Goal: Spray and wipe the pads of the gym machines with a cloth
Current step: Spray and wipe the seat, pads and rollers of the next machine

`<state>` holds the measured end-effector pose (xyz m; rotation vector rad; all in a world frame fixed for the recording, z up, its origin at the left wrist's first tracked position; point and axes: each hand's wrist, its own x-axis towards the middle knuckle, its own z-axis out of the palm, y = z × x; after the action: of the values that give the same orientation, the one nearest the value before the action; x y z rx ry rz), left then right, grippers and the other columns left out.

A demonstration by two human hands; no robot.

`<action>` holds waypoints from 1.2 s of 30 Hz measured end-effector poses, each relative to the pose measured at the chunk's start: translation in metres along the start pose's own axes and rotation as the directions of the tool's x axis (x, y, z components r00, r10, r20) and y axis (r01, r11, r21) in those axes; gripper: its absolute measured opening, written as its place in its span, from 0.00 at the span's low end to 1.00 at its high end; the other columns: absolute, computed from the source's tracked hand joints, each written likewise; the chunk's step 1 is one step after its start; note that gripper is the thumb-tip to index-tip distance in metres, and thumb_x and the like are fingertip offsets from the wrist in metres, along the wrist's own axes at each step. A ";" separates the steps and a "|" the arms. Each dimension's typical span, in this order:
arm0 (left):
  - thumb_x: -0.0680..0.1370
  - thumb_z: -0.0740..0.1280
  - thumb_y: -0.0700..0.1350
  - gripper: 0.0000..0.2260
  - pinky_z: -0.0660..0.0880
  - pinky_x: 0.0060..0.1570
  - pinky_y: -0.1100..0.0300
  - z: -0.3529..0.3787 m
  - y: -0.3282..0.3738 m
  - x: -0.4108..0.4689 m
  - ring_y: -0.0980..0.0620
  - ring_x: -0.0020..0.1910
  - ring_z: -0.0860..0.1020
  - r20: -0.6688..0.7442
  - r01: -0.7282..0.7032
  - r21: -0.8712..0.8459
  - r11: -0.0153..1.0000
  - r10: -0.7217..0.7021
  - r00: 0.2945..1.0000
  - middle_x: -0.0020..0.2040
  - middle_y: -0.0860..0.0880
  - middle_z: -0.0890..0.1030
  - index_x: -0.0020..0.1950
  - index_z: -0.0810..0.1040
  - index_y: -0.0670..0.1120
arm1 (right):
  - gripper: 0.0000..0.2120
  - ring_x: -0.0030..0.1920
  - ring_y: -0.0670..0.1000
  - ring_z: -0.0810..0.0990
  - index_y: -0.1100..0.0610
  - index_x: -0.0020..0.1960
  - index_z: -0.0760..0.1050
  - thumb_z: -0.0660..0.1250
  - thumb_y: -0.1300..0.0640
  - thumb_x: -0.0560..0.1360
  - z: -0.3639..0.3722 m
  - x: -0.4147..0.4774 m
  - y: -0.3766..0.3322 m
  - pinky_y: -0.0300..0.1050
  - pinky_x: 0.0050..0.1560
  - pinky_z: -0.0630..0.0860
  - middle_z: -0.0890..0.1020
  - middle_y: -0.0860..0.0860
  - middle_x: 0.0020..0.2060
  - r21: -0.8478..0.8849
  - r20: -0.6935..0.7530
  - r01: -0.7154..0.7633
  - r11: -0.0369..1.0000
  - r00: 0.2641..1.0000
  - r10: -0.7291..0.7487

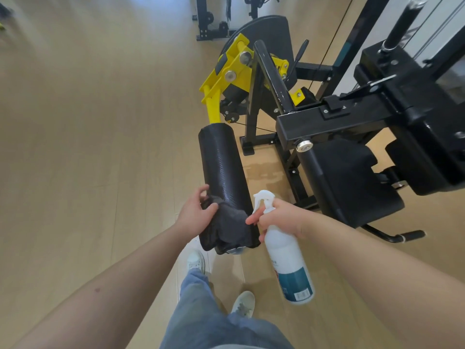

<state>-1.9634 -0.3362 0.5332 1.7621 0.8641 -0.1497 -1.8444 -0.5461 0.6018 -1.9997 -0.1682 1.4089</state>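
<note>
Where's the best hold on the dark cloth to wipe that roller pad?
Take the cloth at its bunched upper fold, from above and the left, where the left hand grips it. It drapes over the rounded near end of the roller pad, so a palm-down hold should follow the curve; the right hand and spray bottle crowd the other side.

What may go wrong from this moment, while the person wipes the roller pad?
1. The floor beside the roller pad shows a damp-looking patch; a slip seems possible if the person steps there.
2. The left hand holds the cloth only on the pad's near end, so the far end may stay unwiped.
</note>
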 end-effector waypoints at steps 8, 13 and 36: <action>0.83 0.62 0.42 0.13 0.70 0.61 0.62 0.027 -0.019 -0.002 0.50 0.64 0.74 0.097 -0.318 0.508 0.800 0.314 0.944 0.65 0.52 0.74 0.64 0.80 0.52 | 0.12 0.32 0.46 0.83 0.55 0.55 0.84 0.66 0.63 0.76 0.016 0.015 0.010 0.35 0.31 0.76 0.83 0.52 0.40 -0.162 -0.126 -0.012 0.987 0.992 -0.009; 0.81 0.66 0.50 0.18 0.71 0.68 0.52 0.044 -0.028 0.004 0.45 0.68 0.68 0.168 -0.352 0.594 0.723 0.317 0.934 0.70 0.49 0.69 0.72 0.75 0.53 | 0.11 0.36 0.48 0.84 0.54 0.55 0.83 0.67 0.61 0.75 0.021 0.024 0.014 0.36 0.34 0.77 0.84 0.54 0.43 -0.138 -0.125 -0.029 0.990 0.992 0.012; 0.82 0.43 0.65 0.30 0.51 0.76 0.30 0.104 -0.057 -0.009 0.41 0.79 0.27 0.228 -0.310 0.750 0.584 0.213 0.950 0.82 0.51 0.33 0.82 0.40 0.62 | 0.04 0.38 0.50 0.80 0.48 0.45 0.77 0.70 0.57 0.75 0.017 0.064 0.040 0.45 0.39 0.78 0.80 0.52 0.38 -0.211 -0.222 0.038 0.977 0.971 -0.086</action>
<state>-1.9724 -0.4245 0.4535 2.6593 0.4370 -0.4884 -1.8436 -0.5396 0.5245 -2.2889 -0.2810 1.1481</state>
